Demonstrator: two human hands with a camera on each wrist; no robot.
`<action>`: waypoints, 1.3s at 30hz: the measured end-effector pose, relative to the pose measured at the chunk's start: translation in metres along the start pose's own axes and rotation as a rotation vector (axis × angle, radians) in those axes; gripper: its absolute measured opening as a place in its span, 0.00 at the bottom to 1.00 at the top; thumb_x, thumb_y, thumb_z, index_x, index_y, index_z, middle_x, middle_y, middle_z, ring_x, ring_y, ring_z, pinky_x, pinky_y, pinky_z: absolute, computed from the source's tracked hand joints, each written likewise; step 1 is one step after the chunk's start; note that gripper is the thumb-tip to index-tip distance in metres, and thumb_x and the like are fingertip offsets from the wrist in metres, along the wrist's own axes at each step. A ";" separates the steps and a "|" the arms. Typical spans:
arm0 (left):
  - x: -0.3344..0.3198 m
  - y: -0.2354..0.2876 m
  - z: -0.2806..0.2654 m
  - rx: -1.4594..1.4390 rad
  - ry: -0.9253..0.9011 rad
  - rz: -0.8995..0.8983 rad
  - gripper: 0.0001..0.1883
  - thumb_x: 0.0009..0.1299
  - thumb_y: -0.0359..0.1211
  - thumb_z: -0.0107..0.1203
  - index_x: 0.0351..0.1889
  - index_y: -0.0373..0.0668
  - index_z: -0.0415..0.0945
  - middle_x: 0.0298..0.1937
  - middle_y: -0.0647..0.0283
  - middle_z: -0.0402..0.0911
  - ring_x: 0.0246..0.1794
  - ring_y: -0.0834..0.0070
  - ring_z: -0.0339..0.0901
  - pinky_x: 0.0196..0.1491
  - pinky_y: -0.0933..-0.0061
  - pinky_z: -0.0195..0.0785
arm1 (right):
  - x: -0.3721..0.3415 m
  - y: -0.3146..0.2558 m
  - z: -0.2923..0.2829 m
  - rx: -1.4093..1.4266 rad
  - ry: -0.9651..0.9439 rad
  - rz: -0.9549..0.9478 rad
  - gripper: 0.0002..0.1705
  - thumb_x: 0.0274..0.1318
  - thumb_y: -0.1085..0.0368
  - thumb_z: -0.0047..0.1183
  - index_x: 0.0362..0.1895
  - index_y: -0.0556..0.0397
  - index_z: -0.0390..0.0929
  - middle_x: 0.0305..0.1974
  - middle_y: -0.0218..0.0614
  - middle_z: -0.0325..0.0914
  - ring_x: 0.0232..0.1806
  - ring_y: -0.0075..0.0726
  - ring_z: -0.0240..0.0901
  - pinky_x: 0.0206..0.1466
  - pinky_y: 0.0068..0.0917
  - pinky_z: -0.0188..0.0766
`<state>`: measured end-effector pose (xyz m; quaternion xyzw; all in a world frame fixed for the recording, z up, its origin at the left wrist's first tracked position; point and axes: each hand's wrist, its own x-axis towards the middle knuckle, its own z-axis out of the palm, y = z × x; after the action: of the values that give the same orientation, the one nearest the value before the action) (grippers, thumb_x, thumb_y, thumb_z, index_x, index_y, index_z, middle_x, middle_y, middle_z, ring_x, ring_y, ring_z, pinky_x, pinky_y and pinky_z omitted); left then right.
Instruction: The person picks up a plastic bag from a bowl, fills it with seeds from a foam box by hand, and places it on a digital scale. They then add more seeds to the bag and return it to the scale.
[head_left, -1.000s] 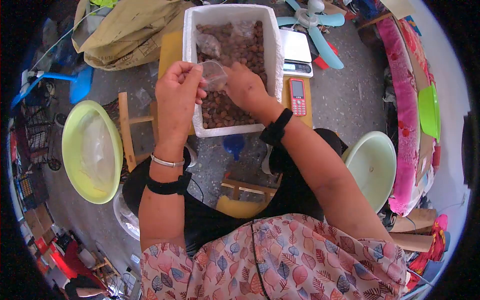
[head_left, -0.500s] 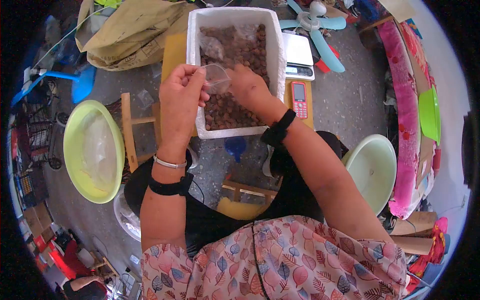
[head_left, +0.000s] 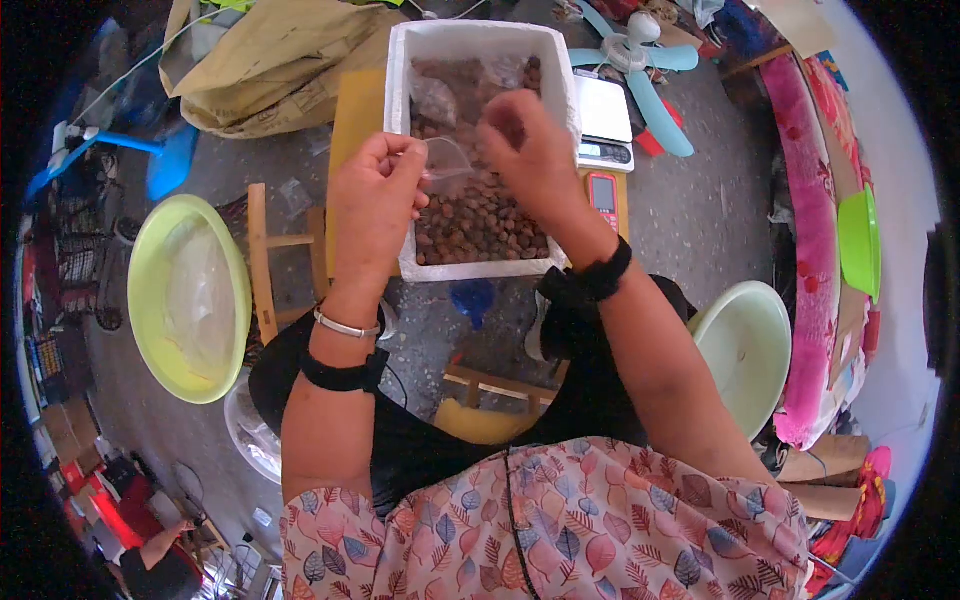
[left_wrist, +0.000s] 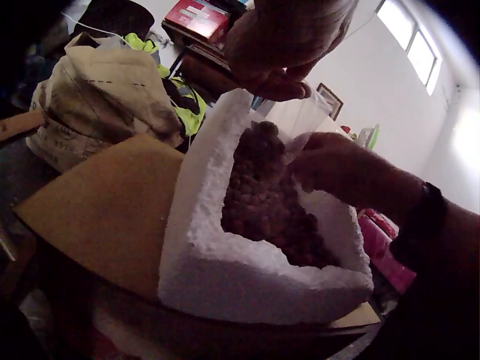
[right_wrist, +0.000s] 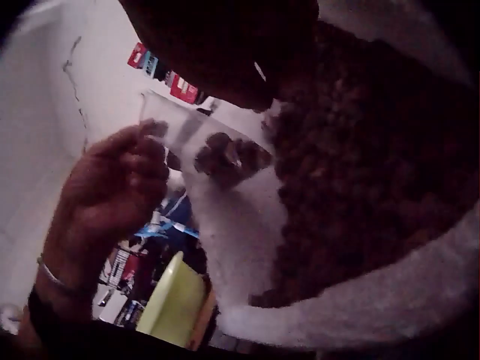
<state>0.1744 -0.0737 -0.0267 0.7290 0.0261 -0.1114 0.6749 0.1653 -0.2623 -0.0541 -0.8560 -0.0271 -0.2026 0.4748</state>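
Note:
My left hand [head_left: 375,200] pinches the rim of a small clear plastic bag [head_left: 447,160] between thumb and fingers, above the left side of a white foam box [head_left: 480,269]. Several brown nut-like pieces show inside the bag in the right wrist view, where the bag [right_wrist: 223,156] hangs from the left fingers. Over the box, my right hand [head_left: 530,150] is raised beside the bag, its fingers bent and blurred; I cannot tell whether it holds any pieces. Many of the brown pieces [head_left: 470,230] fill the box, and a clear bag [head_left: 433,100] lies on them.
Right of the box are a white scale [head_left: 602,110] and a red phone [head_left: 603,197], with a fan [head_left: 630,52] beyond. A yellow-green basin [head_left: 140,300] stands on the left, a pale basin [head_left: 750,350] on the right. A brown sack [head_left: 280,80] lies behind left.
My right hand has lifted away from the bag's mouth, up and to the right. The left hand keeps its pinch on the bag. The box sits slightly lower and further right in view.

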 end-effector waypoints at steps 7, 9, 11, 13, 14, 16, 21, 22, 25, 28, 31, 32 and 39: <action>0.000 0.001 0.004 0.079 -0.012 0.011 0.10 0.75 0.37 0.58 0.42 0.40 0.80 0.28 0.68 0.82 0.22 0.85 0.75 0.24 0.82 0.67 | 0.000 -0.020 -0.015 -0.056 -0.054 -0.232 0.14 0.56 0.66 0.65 0.45 0.55 0.78 0.39 0.44 0.79 0.41 0.52 0.78 0.45 0.41 0.76; 0.000 -0.001 0.005 0.068 -0.005 0.009 0.10 0.74 0.37 0.58 0.42 0.39 0.80 0.27 0.68 0.82 0.21 0.85 0.75 0.23 0.82 0.67 | 0.010 -0.010 -0.029 -0.145 -0.002 -0.175 0.13 0.57 0.67 0.62 0.46 0.54 0.78 0.41 0.46 0.79 0.42 0.54 0.78 0.46 0.43 0.76; 0.002 0.000 0.004 0.049 0.011 -0.002 0.10 0.74 0.36 0.58 0.42 0.38 0.81 0.26 0.67 0.82 0.20 0.85 0.75 0.23 0.82 0.66 | 0.015 0.007 -0.040 -0.260 -0.043 -0.183 0.13 0.58 0.67 0.61 0.47 0.55 0.78 0.42 0.46 0.79 0.44 0.55 0.78 0.48 0.45 0.76; 0.003 -0.001 0.003 0.050 0.013 0.014 0.10 0.74 0.36 0.58 0.42 0.38 0.80 0.26 0.67 0.82 0.20 0.85 0.75 0.23 0.82 0.66 | 0.010 0.025 -0.039 -0.438 -0.149 -0.266 0.12 0.56 0.70 0.57 0.46 0.55 0.77 0.42 0.48 0.78 0.46 0.57 0.76 0.49 0.48 0.75; 0.003 -0.002 0.003 0.051 0.013 0.021 0.10 0.74 0.36 0.58 0.42 0.38 0.80 0.26 0.67 0.82 0.20 0.85 0.75 0.23 0.82 0.66 | 0.004 0.033 -0.034 -0.513 -0.231 -0.265 0.12 0.55 0.71 0.55 0.45 0.55 0.77 0.41 0.48 0.78 0.46 0.57 0.76 0.49 0.48 0.75; 0.002 -0.002 0.003 0.050 0.014 0.020 0.10 0.74 0.36 0.58 0.42 0.38 0.80 0.27 0.67 0.82 0.21 0.85 0.75 0.23 0.82 0.66 | -0.006 0.036 -0.023 -0.664 -0.395 -0.261 0.12 0.53 0.73 0.53 0.44 0.55 0.76 0.40 0.48 0.77 0.46 0.58 0.75 0.49 0.47 0.75; 0.001 -0.005 0.003 0.025 -0.011 0.018 0.10 0.74 0.36 0.58 0.41 0.37 0.80 0.27 0.67 0.82 0.21 0.86 0.75 0.23 0.82 0.66 | -0.018 0.042 -0.008 -0.792 -0.367 -0.236 0.10 0.52 0.73 0.51 0.41 0.54 0.76 0.39 0.47 0.77 0.43 0.55 0.77 0.44 0.47 0.77; 0.001 -0.005 0.003 0.031 -0.017 0.014 0.10 0.74 0.36 0.58 0.41 0.37 0.80 0.27 0.67 0.81 0.21 0.86 0.74 0.23 0.82 0.66 | -0.018 0.044 -0.005 -0.789 -0.372 -0.224 0.09 0.53 0.72 0.51 0.41 0.54 0.76 0.40 0.47 0.77 0.43 0.55 0.77 0.43 0.47 0.77; -0.001 -0.005 0.003 0.040 -0.031 0.007 0.10 0.74 0.36 0.59 0.41 0.37 0.80 0.27 0.67 0.81 0.21 0.85 0.74 0.23 0.82 0.66 | -0.017 0.046 -0.001 -0.761 -0.363 -0.202 0.08 0.55 0.70 0.50 0.40 0.54 0.76 0.40 0.48 0.78 0.43 0.55 0.78 0.43 0.48 0.77; -0.006 -0.001 0.005 0.065 -0.038 0.005 0.10 0.74 0.36 0.59 0.41 0.37 0.80 0.27 0.68 0.81 0.21 0.85 0.74 0.24 0.81 0.66 | -0.017 0.050 0.001 -0.710 -0.363 -0.194 0.07 0.56 0.70 0.49 0.39 0.54 0.76 0.41 0.49 0.78 0.44 0.56 0.78 0.45 0.49 0.77; -0.006 -0.001 0.005 0.054 -0.050 0.014 0.10 0.74 0.35 0.59 0.41 0.37 0.80 0.27 0.68 0.81 0.21 0.85 0.73 0.24 0.81 0.66 | -0.016 0.052 0.002 -0.683 -0.356 -0.187 0.07 0.55 0.71 0.49 0.39 0.54 0.76 0.41 0.50 0.78 0.45 0.58 0.78 0.45 0.49 0.77; -0.006 -0.003 0.006 0.042 -0.054 0.016 0.10 0.74 0.35 0.58 0.41 0.37 0.80 0.27 0.68 0.81 0.21 0.85 0.73 0.24 0.82 0.66 | -0.017 0.052 0.002 -0.679 -0.353 -0.184 0.07 0.54 0.71 0.49 0.39 0.54 0.75 0.42 0.51 0.78 0.45 0.59 0.78 0.46 0.48 0.77; -0.004 -0.011 0.006 0.082 -0.079 0.027 0.11 0.75 0.38 0.58 0.45 0.40 0.80 0.29 0.68 0.82 0.21 0.86 0.74 0.24 0.83 0.66 | -0.017 0.058 0.008 -0.567 -0.259 -0.160 0.07 0.52 0.72 0.52 0.37 0.57 0.74 0.39 0.52 0.78 0.42 0.61 0.77 0.45 0.50 0.76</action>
<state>0.1680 -0.0778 -0.0372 0.7514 -0.0149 -0.1320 0.6463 0.1657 -0.2854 -0.1109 -0.9680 -0.0969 -0.1279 0.1928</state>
